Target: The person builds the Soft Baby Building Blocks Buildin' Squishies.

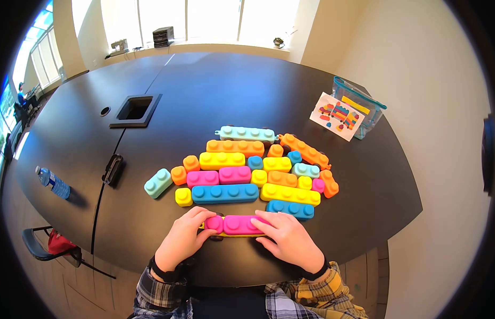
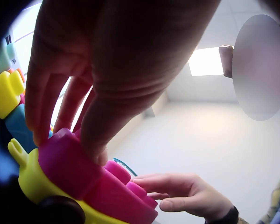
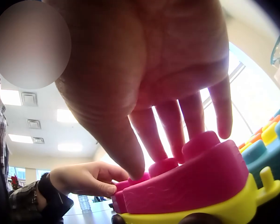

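My left hand (image 1: pixel 182 234) pinches a small pink block (image 1: pixel 215 225) between thumb and fingers. That block sits on a yellow toy train car base (image 2: pixel 35 179) with dark wheels, close to the table's front edge. Beside it on the same base is a longer pink block (image 1: pixel 238 225). Over the right end of this longer block is my right hand (image 1: pixel 290 240), its fingers extended and its fingertips touching the studded top. A hook of the yellow base sticks out past the pink blocks in the right wrist view.
Just beyond the hands lie loose blocks, among them a long blue block (image 1: pixel 225 193) and a yellow block (image 1: pixel 291 195). Farther back are a light-blue car (image 1: pixel 247 134) and an orange car (image 1: pixel 305 151). A picture card (image 1: pixel 338 117) leans against a clear pouch (image 1: pixel 371 117). A water bottle (image 1: pixel 53 183) stands left.
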### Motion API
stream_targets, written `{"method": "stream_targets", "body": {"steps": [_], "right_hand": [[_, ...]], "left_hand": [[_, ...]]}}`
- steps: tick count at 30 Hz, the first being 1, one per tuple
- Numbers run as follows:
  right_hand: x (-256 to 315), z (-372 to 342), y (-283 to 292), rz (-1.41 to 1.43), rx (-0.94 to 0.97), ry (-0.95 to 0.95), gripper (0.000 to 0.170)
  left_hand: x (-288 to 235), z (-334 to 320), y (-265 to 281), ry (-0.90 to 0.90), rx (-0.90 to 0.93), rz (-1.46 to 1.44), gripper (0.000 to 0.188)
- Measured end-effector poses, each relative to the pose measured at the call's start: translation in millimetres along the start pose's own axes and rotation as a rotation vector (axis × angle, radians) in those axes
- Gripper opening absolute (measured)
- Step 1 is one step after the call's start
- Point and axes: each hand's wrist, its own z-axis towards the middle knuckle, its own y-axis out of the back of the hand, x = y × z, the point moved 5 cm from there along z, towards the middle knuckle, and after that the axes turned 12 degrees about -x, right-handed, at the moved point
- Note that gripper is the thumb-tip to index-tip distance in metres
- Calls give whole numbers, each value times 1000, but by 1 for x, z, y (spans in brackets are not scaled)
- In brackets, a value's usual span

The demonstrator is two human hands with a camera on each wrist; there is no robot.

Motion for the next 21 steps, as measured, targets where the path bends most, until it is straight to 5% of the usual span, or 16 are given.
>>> {"method": "stream_targets", "body": {"steps": [21], "right_hand": [[-28, -12, 17, -85, -83, -163, 38]], "left_hand": [[3, -2, 4, 0, -13, 7, 34]]}}
